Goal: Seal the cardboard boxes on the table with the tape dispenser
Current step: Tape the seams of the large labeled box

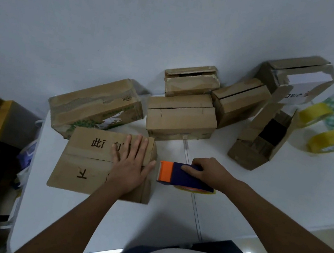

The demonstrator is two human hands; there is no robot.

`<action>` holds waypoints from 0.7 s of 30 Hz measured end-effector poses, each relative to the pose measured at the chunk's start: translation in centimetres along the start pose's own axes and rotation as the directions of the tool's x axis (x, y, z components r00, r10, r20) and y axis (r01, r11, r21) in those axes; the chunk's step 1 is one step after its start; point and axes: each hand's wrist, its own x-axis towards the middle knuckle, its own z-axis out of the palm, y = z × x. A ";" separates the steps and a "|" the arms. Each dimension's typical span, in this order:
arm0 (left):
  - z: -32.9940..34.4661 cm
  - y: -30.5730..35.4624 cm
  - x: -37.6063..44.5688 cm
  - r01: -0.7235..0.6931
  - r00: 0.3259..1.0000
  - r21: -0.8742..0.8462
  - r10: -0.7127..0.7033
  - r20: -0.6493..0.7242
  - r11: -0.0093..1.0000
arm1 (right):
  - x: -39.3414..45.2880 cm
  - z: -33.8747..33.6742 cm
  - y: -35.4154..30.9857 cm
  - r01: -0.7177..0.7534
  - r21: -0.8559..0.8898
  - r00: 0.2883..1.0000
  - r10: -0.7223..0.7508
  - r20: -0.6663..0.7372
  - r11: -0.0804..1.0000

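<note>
- Near box at the table's left near part, flaps closed, black printed characters on top.
- Left hand flat on that box's right part, fingers straight and slightly spread.
- Tape dispenser just right of the box, orange front toward it, gripped by right hand, fingers curled round its dark body.
- Farther back, six more boxes; the one at right open.
- Far right, two yellow tape rolls.

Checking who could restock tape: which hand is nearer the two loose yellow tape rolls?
Right. The right hand grips the blue-and-orange tape dispenser, left of the yellow tape rolls; the left hand lies farther left, flat on the printed cardboard box.
</note>
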 end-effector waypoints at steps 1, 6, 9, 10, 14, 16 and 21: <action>0.0 0.0 0.0 0.002 1.000 0.005 -0.003 0.003 1.000 | -0.3 -0.1 0.4 -0.007 -0.006 1.000 0.007 0.001 1.000; -0.1 0.3 0.1 0.013 1.000 0.026 -0.013 -0.001 1.000 | -1.3 -1.3 2.2 -0.085 -0.095 0.996 0.086 0.011 0.992; -0.5 0.4 0.2 0.001 1.000 0.050 -0.002 0.023 0.999 | -0.4 -0.9 0.9 -0.095 -0.167 0.995 0.100 0.023 0.981; -0.6 0.4 0.2 -0.010 0.999 0.055 0.008 0.039 0.998 | -0.1 -0.7 0.3 -0.106 -0.169 0.992 0.117 0.055 0.980; -0.7 0.6 -0.3 -0.024 0.996 -0.017 0.025 0.080 1.000 | 0.4 0.0 -1.5 -0.152 -0.204 0.969 0.186 0.163 0.967; -0.5 0.9 -0.6 -0.016 0.998 -0.008 0.016 0.054 1.000 | 0.6 1.0 -3.0 -0.146 -0.248 0.976 0.181 0.120 0.958; -0.4 1.2 -0.6 0.001 0.998 0.022 -0.003 0.060 1.000 | 1.4 2.3 -6.5 -0.162 -0.328 0.982 0.183 0.036 0.931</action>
